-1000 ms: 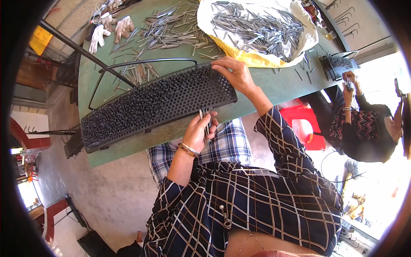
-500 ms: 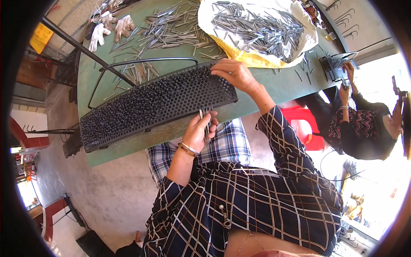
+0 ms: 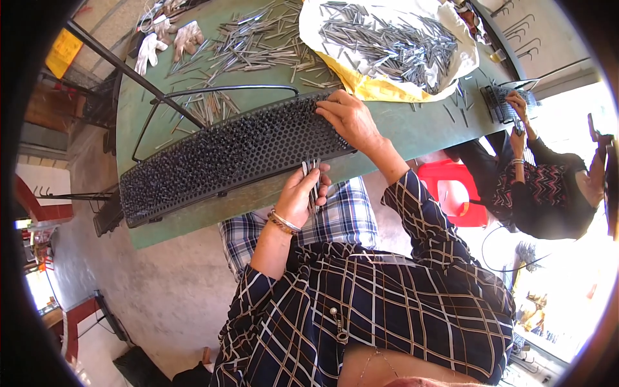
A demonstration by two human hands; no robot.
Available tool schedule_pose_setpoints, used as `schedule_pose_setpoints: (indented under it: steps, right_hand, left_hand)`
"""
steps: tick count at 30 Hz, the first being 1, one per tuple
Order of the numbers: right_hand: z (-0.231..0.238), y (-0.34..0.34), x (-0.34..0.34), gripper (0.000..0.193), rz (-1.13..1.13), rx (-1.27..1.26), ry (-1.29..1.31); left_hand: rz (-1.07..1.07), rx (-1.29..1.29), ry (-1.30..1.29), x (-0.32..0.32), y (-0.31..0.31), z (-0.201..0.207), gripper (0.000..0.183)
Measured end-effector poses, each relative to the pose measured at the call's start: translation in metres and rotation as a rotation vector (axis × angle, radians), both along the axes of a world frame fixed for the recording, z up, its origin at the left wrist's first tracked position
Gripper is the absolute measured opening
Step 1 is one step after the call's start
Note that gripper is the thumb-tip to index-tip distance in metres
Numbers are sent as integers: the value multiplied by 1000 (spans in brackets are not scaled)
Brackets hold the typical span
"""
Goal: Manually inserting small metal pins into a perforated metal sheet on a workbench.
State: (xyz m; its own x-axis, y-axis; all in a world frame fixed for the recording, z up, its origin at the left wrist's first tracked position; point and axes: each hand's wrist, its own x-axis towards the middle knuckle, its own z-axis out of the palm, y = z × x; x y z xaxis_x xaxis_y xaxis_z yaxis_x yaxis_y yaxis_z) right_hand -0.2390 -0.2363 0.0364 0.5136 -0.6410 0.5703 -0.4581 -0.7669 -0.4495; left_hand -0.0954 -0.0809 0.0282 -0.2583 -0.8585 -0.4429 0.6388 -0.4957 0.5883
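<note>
A long black perforated rack (image 3: 293, 129) slants across the table's near side. Thin dark metal pieces (image 3: 193, 161) stand packed in its holes over the left and middle, while the right part shows mostly bare holes. My right hand (image 3: 353, 122) is at the rack's right end, thumb and fingers pinched over the holes near the upper edge. Whatever lies between those fingertips is too small or hidden to make out. Just below the rack's lower edge, my left hand (image 3: 302, 193) is closed round a small bundle of slim metal strips (image 3: 314, 187), their ends pointing up.
Loose metal strips (image 3: 258, 48) lie over the green table (image 3: 412, 122). A white and yellow sack (image 3: 364, 87) bears a heap of them. Work gloves (image 3: 149, 53) lie at the far left. A black metal bar (image 3: 129, 71) crosses the left side. Another person (image 3: 548, 187) works at right beside a red stool (image 3: 445, 174).
My right hand has come slightly down and nearer over the rack's right end, its fingers still pinched. My left hand keeps its bundle almost in place.
</note>
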Motion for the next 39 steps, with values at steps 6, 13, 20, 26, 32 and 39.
schedule_pose_setpoints:
  steps: [6,13,20,26,32,39]
  right_hand:
    - [4,9,11,9,-97,-146,-66]
    - [1,5,8,8,-180,2,-92]
    - [5,9,10,10,-244,-67,-72]
    - [4,10,13,10,-301,-39,-76]
    - [4,14,14,11,-316,32,-62]
    - [4,11,6,14,-198,-14,4]
  left_hand:
    - [3,15,28,4,0,1,27]
    - [3,30,80,5,-1,0,27]
    - [3,19,68,6,-1,1,27]
    - [-2,-52,23,7,-1,6,26]
    - [-22,-66,22,9,0,5,26]
    - [-36,-56,29,8,-1,4,25]
